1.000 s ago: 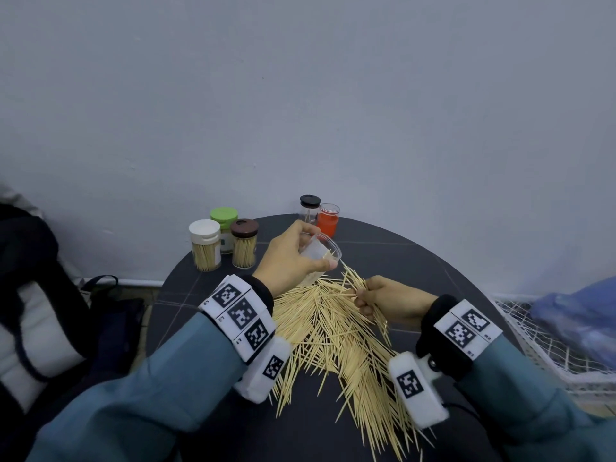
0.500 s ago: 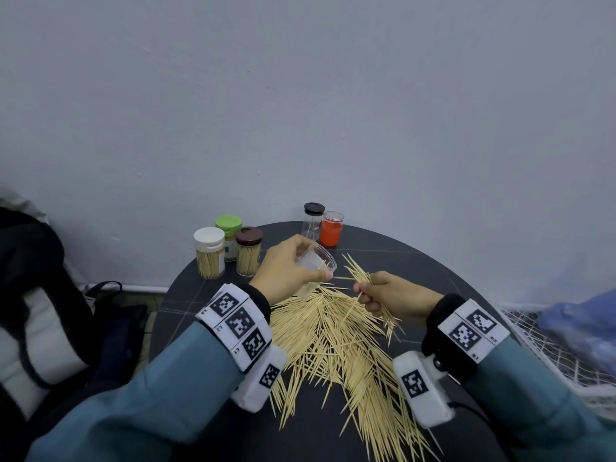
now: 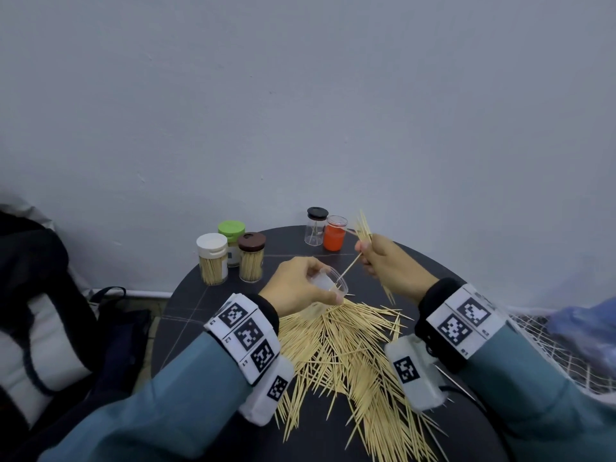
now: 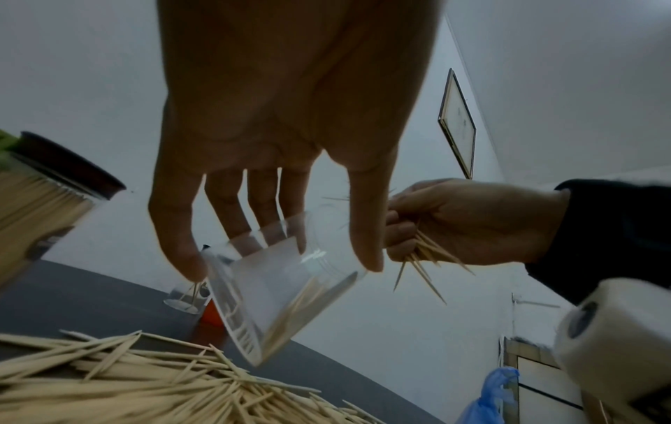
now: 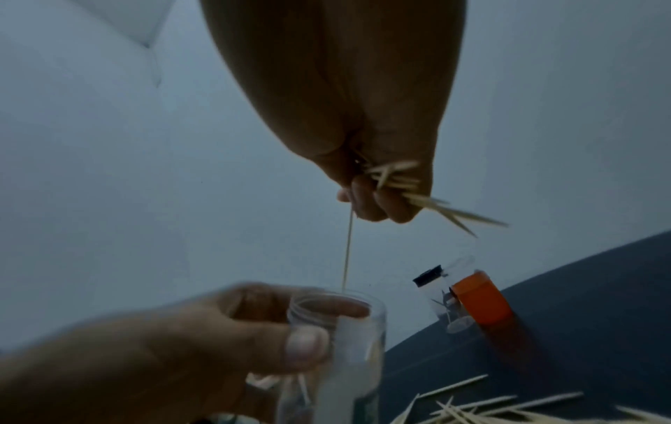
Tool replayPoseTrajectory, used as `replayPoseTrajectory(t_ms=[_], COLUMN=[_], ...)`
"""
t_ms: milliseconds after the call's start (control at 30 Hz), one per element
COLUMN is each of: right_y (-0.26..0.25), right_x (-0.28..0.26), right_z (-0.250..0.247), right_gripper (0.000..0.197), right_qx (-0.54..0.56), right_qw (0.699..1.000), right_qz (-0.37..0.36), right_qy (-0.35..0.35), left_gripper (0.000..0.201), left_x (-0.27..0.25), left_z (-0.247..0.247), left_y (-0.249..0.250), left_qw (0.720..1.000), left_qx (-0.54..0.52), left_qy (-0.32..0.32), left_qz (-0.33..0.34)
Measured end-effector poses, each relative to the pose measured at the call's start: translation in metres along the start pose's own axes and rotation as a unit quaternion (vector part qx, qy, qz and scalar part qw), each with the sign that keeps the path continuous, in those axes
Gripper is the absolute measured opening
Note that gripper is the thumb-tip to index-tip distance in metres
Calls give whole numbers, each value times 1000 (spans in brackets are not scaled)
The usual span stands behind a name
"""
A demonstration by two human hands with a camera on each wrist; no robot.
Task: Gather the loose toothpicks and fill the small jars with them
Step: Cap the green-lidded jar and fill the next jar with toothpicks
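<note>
From overhead, the left hand (image 3: 300, 285) grips an open clear jar (image 3: 328, 281), tilted with its mouth toward the right hand (image 3: 388, 266). That hand is clenched round a bundle of toothpicks (image 3: 363, 228), and one stray pick (image 3: 348, 270) slants from its grip down to the jar's rim. The loose pile (image 3: 346, 348) lies on the bench (image 3: 186, 315) just below both grips; three capped, filled jars (image 3: 248, 258) stand beyond the left grip.

At the left wrist, fingers (image 4: 366, 229) and thumb wrap the jar (image 4: 287, 287); a few picks seem already inside. The right hand (image 4: 468, 221) is just beside its mouth.

At the right wrist, the pick (image 5: 347, 246) hangs from the grip with its tip at the jar mouth (image 5: 327, 301).

I'd judge this the filling step. Next, the bundle needs lining up with the mouth and sliding in; a splayed bundle could catch the rim.
</note>
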State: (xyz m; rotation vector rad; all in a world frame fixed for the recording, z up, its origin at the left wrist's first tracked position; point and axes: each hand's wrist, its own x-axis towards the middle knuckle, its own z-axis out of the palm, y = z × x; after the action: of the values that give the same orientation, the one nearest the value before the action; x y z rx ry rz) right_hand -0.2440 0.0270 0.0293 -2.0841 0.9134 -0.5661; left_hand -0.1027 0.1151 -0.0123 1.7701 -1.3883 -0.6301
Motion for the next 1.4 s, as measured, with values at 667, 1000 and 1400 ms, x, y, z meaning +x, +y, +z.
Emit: replayPoseTrajectory(t_ms=[667, 1000, 1400], right_y=[3, -2, -3], right_x=[-12, -7, 5], right_z=[0, -6, -13], right_gripper=[26, 24, 28], right_qx=[-58, -187, 172], right_qw=[976, 971, 982], right_qz=[60, 30, 13], right_qy=[-202, -144, -72], left_gripper=[59, 54, 49], left_x=[3, 4, 4], left_z=[2, 5, 5], left_y=[-3, 1, 2], left_qw=[1000, 998, 991], left_qx=[14, -34, -114], left_qy=[17, -47, -65], left_qz=[-13, 10, -12])
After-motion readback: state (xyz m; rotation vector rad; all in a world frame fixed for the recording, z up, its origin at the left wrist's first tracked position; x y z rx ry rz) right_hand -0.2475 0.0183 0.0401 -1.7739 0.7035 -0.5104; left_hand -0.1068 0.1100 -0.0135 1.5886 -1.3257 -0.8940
